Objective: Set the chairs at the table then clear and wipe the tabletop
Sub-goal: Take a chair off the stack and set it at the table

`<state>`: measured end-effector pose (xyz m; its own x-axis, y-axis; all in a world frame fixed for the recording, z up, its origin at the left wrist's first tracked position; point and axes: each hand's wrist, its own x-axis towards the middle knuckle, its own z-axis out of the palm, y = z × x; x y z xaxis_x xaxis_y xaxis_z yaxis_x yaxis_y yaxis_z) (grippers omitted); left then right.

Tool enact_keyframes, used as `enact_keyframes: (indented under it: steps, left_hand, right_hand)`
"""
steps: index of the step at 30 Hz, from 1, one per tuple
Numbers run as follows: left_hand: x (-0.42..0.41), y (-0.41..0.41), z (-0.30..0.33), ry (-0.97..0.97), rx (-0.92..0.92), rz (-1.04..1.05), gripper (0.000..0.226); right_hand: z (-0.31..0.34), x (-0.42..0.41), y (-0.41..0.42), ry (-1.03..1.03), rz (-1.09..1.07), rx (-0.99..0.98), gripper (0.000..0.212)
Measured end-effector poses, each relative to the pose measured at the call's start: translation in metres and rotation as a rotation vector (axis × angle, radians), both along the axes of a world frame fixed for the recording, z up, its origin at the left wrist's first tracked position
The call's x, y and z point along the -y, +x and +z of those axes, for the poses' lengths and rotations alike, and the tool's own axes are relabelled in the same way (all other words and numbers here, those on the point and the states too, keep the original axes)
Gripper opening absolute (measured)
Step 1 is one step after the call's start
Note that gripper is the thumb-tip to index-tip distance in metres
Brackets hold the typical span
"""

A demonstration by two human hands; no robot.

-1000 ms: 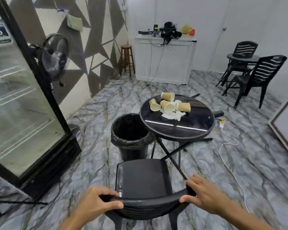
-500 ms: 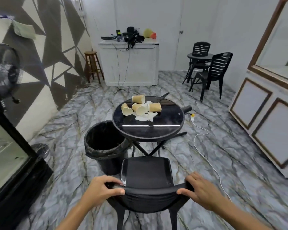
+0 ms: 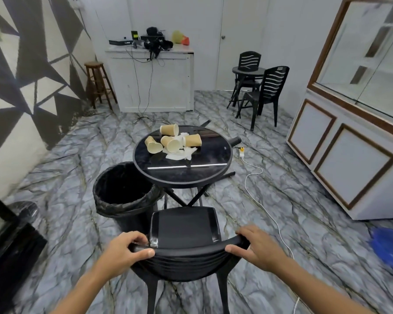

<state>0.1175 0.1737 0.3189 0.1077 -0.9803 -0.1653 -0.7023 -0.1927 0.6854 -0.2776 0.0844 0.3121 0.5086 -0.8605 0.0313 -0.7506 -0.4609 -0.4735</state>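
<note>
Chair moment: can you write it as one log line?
step: setting chair | left hand, right hand: grip backrest | round table: cups, napkins uncleared

Chair [image 3: 183,230] now squarely facing table [image 3: 213,155]

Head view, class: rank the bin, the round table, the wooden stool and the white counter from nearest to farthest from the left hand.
1. Bin, just ahead of the left hand, left of the table.
2. Round table, ahead, centre.
3. Wooden stool, far left, by the wall.
4. White counter, at the back wall; close to the stool's range.

Cups [image 3: 171,141] lie on the table [image 3: 213,175]; bin [image 3: 123,191] left, chair [image 3: 184,230] seemingly just before it.
</note>
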Motion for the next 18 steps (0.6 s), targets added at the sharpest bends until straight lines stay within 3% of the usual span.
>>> enact_keyframes:
  steps: [5,7,13,18]
  left_hand:
    - [-0.009,-0.001,0.014,0.060,0.023,-0.076,0.083]
    - [-0.011,0.000,0.019,0.085,0.027,-0.086,0.082]
    - [0.001,-0.005,0.036,0.099,0.072,-0.132,0.066]
    - [0.052,-0.064,0.065,0.037,0.196,-0.215,0.068]
  right_hand:
    - [0.008,-0.009,0.002,0.099,0.010,0.008,0.057]
    - [0.013,-0.010,0.002,0.131,0.013,-0.015,0.054]
    - [0.026,0.003,-0.007,0.207,0.015,-0.108,0.084]
    - [0.059,0.031,-0.039,0.115,-0.076,-0.097,0.102]
